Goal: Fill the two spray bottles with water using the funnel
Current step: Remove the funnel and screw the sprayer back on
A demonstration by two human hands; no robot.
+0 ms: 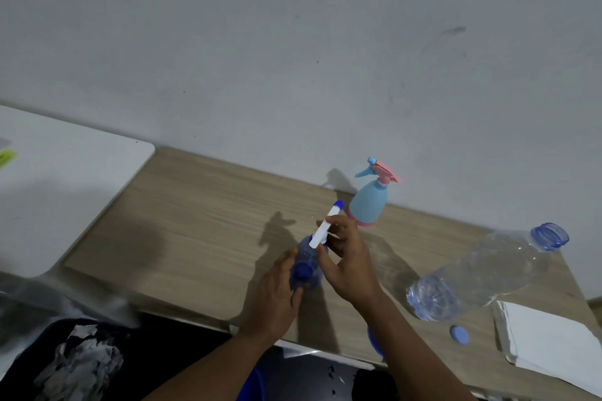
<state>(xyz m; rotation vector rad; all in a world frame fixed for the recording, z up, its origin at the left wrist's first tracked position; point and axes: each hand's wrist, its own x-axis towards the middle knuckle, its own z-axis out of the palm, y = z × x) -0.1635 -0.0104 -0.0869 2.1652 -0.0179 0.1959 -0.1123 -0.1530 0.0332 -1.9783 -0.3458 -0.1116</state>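
Observation:
A clear blue spray bottle (306, 265) stands on the wooden table (195, 221), near its front edge. My left hand (277, 296) wraps around the bottle's body. My right hand (347, 257) grips its white spray head (325, 226) with a blue nozzle tip, at the bottle's neck. A second spray bottle (369, 202), light blue with a pink trigger top, stands upright by the wall just beyond my hands. A blue object (374, 340), partly hidden under my right forearm at the table edge, may be the funnel.
A large clear water bottle (482, 273) with an open blue neck lies on its side to the right; its blue cap (459, 334) rests nearby. White folded paper (550, 338) sits at the right corner. A white table (65, 192) adjoins on the left. Crumpled paper (81, 365) lies below.

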